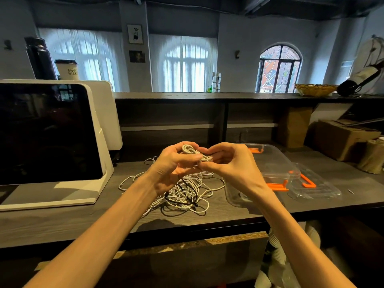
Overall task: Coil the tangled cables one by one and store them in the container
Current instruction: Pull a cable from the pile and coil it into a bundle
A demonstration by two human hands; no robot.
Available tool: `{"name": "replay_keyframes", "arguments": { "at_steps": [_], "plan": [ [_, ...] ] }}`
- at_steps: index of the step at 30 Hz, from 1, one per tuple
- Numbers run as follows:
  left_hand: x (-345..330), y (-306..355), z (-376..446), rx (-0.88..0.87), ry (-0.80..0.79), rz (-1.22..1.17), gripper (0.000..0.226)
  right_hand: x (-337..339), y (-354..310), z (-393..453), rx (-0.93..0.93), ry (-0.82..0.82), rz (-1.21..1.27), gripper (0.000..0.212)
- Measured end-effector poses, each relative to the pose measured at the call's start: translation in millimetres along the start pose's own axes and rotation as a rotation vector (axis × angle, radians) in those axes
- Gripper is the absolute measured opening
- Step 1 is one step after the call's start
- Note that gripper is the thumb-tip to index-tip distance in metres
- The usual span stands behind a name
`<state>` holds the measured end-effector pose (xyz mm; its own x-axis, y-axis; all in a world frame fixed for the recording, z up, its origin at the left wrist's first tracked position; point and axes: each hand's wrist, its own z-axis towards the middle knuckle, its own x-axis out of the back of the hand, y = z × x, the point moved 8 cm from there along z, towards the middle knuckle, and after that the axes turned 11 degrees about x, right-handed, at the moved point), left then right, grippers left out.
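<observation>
White cable coil (194,153) being held mid-air above tangled cable pile (182,193) on grey counter (62,217). Left hand (173,165) and right hand (226,163) both pinching it, fingers curled. Clear container (270,161) sitting just right, lid (315,183) lying beside it.

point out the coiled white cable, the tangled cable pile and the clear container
coiled white cable (196,154), head view, on the loops showing between the hands
tangled cable pile (182,194), head view, middle of the heap on the counter
clear container (270,161), head view, on its bare transparent wall

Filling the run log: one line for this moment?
left hand: holds white coil | right hand: pinches coil | tangle: on counter | container: open
</observation>
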<state>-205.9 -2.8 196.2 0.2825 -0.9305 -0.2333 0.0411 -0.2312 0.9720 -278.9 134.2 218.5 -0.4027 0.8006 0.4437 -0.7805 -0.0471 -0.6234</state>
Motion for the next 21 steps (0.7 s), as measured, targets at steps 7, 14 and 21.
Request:
{"name": "replay_keyframes", "arguments": {
  "at_steps": [7,14,21],
  "plan": [
    [10.7,6.8,-8.0,-0.054,-0.027,-0.242,0.043,-2.6,-5.2,-1.4,-0.144,0.044,0.571,0.025],
    [7.8,1.5,-10.6,-0.005,-0.124,-0.318,0.042,-4.9,-9.2,-0.2,-0.146,0.063,0.495,0.017],
    [8.7,-2.0,-12.3,0.014,-0.169,-0.451,0.036,-6.1,-5.1,2.1,-0.121,0.173,0.496,0.025]
  ]
}}
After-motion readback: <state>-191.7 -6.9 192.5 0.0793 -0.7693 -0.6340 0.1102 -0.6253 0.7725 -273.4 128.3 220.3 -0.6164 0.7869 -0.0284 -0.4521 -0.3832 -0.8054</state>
